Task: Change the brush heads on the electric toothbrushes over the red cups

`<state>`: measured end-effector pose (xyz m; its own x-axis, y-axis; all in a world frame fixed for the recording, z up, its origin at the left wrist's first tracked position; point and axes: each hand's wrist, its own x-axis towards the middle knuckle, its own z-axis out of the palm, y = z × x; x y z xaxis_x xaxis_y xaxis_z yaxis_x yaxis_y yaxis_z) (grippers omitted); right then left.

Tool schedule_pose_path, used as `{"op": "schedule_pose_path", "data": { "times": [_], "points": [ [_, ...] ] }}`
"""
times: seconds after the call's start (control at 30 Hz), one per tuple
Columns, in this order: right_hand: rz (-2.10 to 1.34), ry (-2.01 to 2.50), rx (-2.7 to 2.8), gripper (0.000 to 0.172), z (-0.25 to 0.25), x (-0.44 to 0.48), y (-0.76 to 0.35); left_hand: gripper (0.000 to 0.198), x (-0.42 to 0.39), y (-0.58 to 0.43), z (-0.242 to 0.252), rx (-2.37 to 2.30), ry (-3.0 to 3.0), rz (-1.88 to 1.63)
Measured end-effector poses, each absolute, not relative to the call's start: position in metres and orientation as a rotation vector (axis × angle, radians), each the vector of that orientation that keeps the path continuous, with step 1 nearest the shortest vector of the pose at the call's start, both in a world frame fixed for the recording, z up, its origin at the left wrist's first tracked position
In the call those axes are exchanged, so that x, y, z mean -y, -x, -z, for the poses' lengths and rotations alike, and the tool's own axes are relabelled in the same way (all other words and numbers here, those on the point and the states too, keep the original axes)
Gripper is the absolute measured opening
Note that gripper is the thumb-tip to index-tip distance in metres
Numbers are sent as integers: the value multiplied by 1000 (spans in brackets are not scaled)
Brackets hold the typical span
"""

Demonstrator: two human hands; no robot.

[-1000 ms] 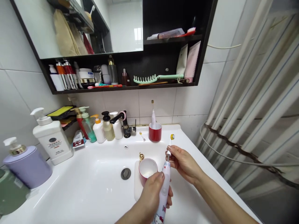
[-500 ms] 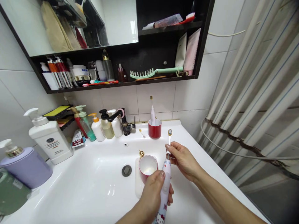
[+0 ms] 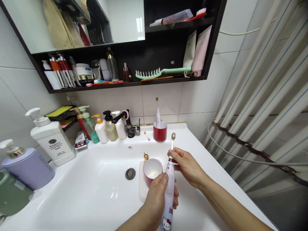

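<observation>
The metal drain [image 3: 130,174] lies open to anything you let fall; your left hand [image 3: 156,200] is clamped round the electric toothbrush [image 3: 169,192], right against the red mug [image 3: 152,170]; your right hand [image 3: 187,166], apart from the left, pinches the thin neck [image 3: 172,149] below the brush head [image 3: 173,136]; a slip of wet fingers could tip the mug or drop the brush into the basin.

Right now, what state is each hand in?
Left hand: closed, gripping the white Hello Kitty electric toothbrush by its handle.
Right hand: closed, pinching its white brush head.
</observation>
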<state>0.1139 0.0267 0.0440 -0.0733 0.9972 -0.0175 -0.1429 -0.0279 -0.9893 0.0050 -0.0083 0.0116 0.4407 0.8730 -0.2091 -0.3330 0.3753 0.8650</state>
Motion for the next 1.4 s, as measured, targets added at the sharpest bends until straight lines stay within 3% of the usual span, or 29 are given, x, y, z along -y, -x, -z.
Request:
{"op": "schedule_pose_path", "data": {
  "times": [0.27, 0.53, 0.7, 1.1, 1.4],
  "points": [
    [-1389, 1072, 1121, 25, -43, -24, -108, 32, 4, -5, -9, -712, -828, -915],
    [-1434, 1011, 1461, 42, -30, -3, -78, 25, -21, 14, -30, -618, -690, -1290],
    [-1309, 1202, 1582, 31, -25, 0, -73, 25, -44, 38, -32, -643, -683, -1507],
    [-1365, 1246, 1580, 31, -13, 3, -69, 19, -52, 43, -28, -737, -707, -1469],
    [-1498, 1159, 1489, 20, -18, 7, -65, 19, -51, 42, -28, -647, -692, -1411]
  ]
}}
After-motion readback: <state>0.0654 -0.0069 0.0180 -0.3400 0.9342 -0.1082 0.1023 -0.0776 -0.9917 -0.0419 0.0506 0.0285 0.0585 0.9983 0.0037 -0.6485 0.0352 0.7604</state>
